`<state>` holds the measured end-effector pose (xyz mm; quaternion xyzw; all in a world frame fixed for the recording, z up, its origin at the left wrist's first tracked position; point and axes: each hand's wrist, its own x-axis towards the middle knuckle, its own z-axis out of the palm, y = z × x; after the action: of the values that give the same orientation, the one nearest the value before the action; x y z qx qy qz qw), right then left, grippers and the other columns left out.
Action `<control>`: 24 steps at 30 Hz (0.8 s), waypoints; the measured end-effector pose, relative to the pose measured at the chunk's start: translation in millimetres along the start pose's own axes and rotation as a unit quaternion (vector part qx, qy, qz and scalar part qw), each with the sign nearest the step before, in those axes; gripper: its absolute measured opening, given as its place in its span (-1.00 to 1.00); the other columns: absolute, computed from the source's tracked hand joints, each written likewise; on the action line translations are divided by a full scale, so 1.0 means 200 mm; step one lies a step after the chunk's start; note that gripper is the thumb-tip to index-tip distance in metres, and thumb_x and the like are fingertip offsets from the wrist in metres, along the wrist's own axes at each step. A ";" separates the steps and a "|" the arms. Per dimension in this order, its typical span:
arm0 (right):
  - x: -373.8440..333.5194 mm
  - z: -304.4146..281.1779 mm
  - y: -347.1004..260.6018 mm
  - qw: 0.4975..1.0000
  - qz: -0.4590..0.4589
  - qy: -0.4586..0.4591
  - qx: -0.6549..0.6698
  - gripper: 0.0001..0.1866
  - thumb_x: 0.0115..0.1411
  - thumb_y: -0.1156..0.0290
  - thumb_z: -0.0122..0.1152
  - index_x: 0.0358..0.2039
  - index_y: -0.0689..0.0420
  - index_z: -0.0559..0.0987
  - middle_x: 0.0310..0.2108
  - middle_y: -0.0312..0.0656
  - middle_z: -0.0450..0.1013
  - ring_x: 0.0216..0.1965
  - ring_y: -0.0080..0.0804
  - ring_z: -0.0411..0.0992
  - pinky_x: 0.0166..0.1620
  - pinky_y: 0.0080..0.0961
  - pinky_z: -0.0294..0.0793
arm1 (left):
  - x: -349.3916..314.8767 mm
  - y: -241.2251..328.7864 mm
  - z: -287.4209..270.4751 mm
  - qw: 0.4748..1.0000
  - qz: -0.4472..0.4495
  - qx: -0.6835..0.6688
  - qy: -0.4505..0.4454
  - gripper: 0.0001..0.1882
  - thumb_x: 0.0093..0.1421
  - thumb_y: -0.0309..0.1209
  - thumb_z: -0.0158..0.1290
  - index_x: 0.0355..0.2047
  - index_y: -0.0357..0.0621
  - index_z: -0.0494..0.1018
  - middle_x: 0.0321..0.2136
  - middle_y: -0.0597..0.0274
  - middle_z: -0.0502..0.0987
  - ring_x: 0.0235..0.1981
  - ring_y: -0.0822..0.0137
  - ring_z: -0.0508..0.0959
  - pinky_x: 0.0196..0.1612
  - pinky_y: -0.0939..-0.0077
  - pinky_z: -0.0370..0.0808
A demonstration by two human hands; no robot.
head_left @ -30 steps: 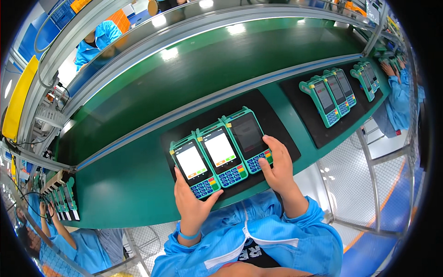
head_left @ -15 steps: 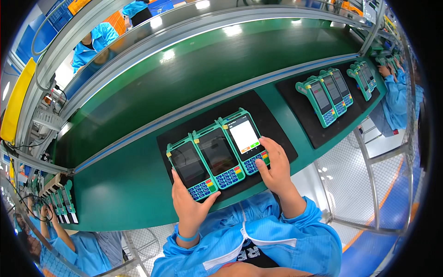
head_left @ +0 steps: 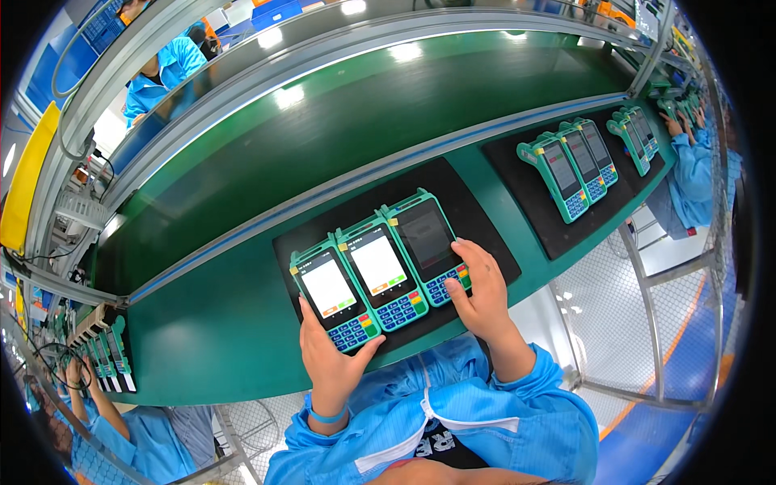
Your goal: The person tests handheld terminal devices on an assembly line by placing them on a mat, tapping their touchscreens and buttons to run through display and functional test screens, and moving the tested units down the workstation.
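Three green-framed card payment terminals stand side by side on a black mat (head_left: 477, 210). Lit white screens with an orange and a green button show on the left terminal (head_left: 329, 284) and the middle terminal (head_left: 377, 263); the right terminal (head_left: 426, 239) has a dark screen. My left hand (head_left: 330, 356) grips the left terminal's lower end, fingers along its left edge and thumb by the bottom right corner of its keypad. My right hand (head_left: 485, 297) holds the right terminal, fingertips at its right edge beside the screen and thumb over the keypad.
More terminals (head_left: 575, 171) rest on another dark mat (head_left: 525, 202) to the right. A rack of terminals (head_left: 105, 352) stands far left. Beyond the green bench (head_left: 202, 323) runs a metal rail (head_left: 315, 196) before a green belt (head_left: 364, 105). Co-workers in blue jackets sit at both sides.
The left and middle terminals' screens have gone from dark to lit white. The right terminal's screen has gone from lit to dark. Both my hands have stayed nearly in place.
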<state>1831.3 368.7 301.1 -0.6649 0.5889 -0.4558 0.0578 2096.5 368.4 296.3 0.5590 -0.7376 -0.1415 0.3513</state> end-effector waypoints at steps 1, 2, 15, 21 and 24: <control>0.00 0.00 0.00 1.000 0.001 0.000 -0.003 -0.50 0.27 0.29 0.19 0.17 0.23 0.42 0.15 0.11 0.38 0.15 0.06 0.37 0.20 -0.18 0.32 | 0.00 0.00 0.00 1.000 0.000 0.000 0.000 0.33 -0.18 -0.09 0.50 0.36 -0.54 -0.11 0.21 -0.36 0.27 0.16 -0.20 0.38 0.19 0.09 0.33; 0.00 0.00 0.00 1.000 0.001 -0.001 -0.003 -0.50 0.27 0.29 0.19 0.17 0.23 0.42 0.15 0.11 0.38 0.15 0.06 0.37 0.20 -0.18 0.32 | 0.01 0.00 0.00 1.000 -0.002 -0.005 -0.001 0.33 -0.18 -0.09 0.50 0.36 -0.54 -0.11 0.21 -0.36 0.27 0.16 -0.20 0.38 0.19 0.09 0.33; 0.00 0.01 -0.01 0.998 -0.009 -0.017 -0.064 -0.53 0.25 0.15 0.21 0.10 0.11 0.51 0.23 0.18 0.26 0.22 0.16 0.23 0.23 -0.05 0.22 | 0.02 0.03 -0.02 1.000 -0.019 -0.020 -0.005 0.33 -0.18 -0.11 0.50 0.37 -0.51 -0.11 0.18 -0.33 0.30 0.14 -0.19 0.40 0.18 0.10 0.35; -0.05 0.07 -0.13 0.993 -0.024 -0.030 -0.116 -0.53 0.26 0.00 0.16 0.11 -0.08 0.54 0.39 0.27 -0.03 0.37 0.25 -0.11 0.32 0.21 -0.23 | 0.03 0.05 -0.03 0.999 -0.015 -0.050 -0.003 0.31 -0.17 -0.15 0.50 0.37 -0.49 -0.12 0.22 -0.35 0.26 0.16 -0.20 0.39 0.19 0.11 0.35; -0.08 0.15 -0.21 0.986 -0.031 -0.049 -0.156 -0.55 0.26 -0.05 0.15 0.11 -0.21 0.58 0.41 0.21 -0.05 0.39 0.22 -0.18 0.31 0.23 -0.31 | 0.02 0.03 -0.02 0.998 0.013 -0.056 0.013 0.27 -0.16 -0.18 0.50 0.36 -0.44 -0.09 0.28 -0.39 0.16 0.21 -0.23 0.36 0.21 0.12 0.34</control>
<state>1883.0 381.6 300.4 -0.7050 0.6285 -0.3268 -0.0323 2093.8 367.2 305.0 0.5307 -0.7308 -0.1708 0.3939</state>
